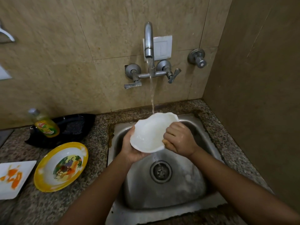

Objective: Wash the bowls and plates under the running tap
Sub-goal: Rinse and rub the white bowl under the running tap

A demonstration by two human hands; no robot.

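We've got the white scalloped bowl (pixel 150 133) held up over the steel sink (pixel 162 189), tilted w/ its inside facing us, right under the tap (pixel 148 39). Water stream (pixel 152 95) drops from the spout and hits the bowl's far rim; more water runs off the bowl's low edge toward the drain (pixel 160 172). Our left hand (pixel 129 148) cups the bowl from below and the left side, fingers wrapped behind it, thumb on the near-left rim. Our right hand (pixel 180 139) is curled closed at the bowl's right edge, knuckles up, fingers pressed against the inner surface; something yellowish shows under the fist but we can't tell what it is. On the granite counter (pixel 97 143) left of the sink: a yellow-rimmed plate (pixel 60 167) w/ a cartoon picture in the middle, just beside the sink's edge; a white square plate (pixel 13 177) smeared w/ orange residue further left, partly cut off by the frame; behind them a black dish (pixel 69 127) w/ a green dish-soap bottle (pixel 44 123) in front of it. Both tap handles sit on the tiled wall below the spout, and a separate valve (pixel 197 57) is off to the right.
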